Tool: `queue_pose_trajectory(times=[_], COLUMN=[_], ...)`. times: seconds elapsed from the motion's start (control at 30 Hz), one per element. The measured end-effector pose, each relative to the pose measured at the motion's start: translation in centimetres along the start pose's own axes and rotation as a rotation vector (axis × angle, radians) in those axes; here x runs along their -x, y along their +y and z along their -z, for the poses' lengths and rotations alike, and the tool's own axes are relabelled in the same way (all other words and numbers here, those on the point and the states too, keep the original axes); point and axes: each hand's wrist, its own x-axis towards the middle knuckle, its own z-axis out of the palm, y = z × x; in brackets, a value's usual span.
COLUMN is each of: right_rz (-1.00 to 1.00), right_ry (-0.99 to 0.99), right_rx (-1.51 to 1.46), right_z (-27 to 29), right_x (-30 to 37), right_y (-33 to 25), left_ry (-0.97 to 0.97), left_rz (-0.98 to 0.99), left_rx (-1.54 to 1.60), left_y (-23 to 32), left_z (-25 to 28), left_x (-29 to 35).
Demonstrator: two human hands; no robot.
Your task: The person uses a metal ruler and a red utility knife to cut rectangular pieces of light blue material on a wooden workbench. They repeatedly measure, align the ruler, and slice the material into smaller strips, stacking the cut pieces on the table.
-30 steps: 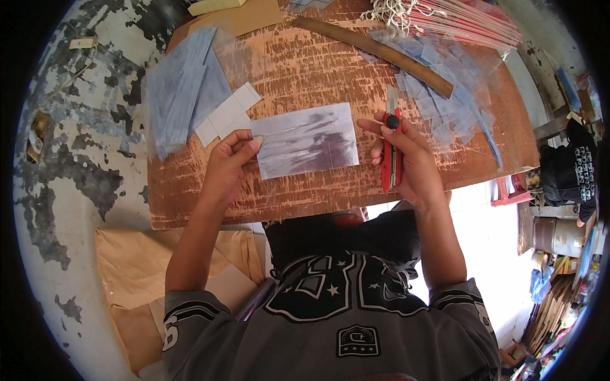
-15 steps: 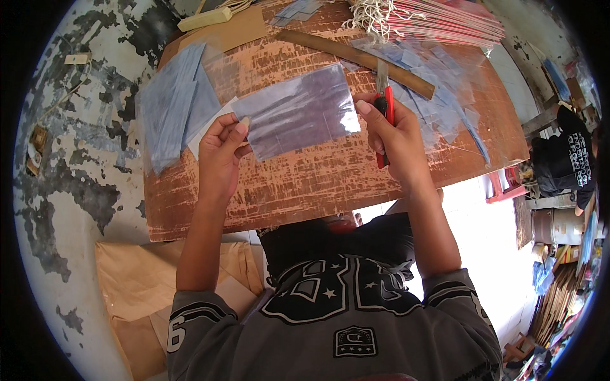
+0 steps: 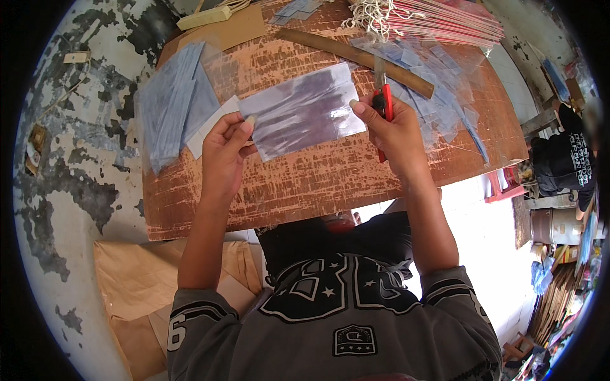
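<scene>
A clear, glossy rectangular plastic sheet [image 3: 302, 113] is held up over the worn brown table, tilted a little and catching the light. My left hand [image 3: 223, 145] pinches its left edge between thumb and fingers. In my right hand [image 3: 399, 136] is a red and black utility knife [image 3: 388, 96], its blade pointing away from me. The right thumb tip lies at the sheet's right edge; whether it grips the sheet too, I cannot tell. A white piece of card or paper [image 3: 197, 141] lies on the table beyond my left hand.
Bluish clear plastic sheets [image 3: 171, 108] are stacked at the table's left; loose offcuts [image 3: 445, 105] lie at right. A long wooden strip [image 3: 324, 46] crosses the far side. Red rods with white cords [image 3: 438, 22] lie at far right. Brown paper [image 3: 159, 273] is below left.
The plastic sheet and both hands have shifted slightly to the right, and the glare on the sheet has changed. The knife stays in my right hand.
</scene>
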Motion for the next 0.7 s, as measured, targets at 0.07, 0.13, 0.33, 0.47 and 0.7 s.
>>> queue_pose_trajectory(times=[0.07,0.13,0.33,0.47,0.7], right_rz=[0.008,0.044,0.141,0.015,0.066], right_ry=[0.006,0.013,0.054,0.033,0.008], right_rx=[0.022,0.042,0.132,0.207,0.214], right_z=[-0.1,-0.1,-0.1,0.0,0.2], right_x=[0.1,-0.1,-0.3,0.2,0.8], right_y=[0.0,0.3,1.5,1.9,4.2], left_ry=[0.014,0.017,0.062,0.068,0.014], left_rz=[0.000,-0.006,-0.131,-0.209,-0.212], left_rx=[-0.005,0.000,-0.127,-0.208,-0.374], left_y=[-0.1,-0.2,-0.7,-2.2,-3.6], left_z=[0.0,0.1,-0.1,0.6,1.9], left_x=[0.1,0.2,0.4,0.6,2.0])
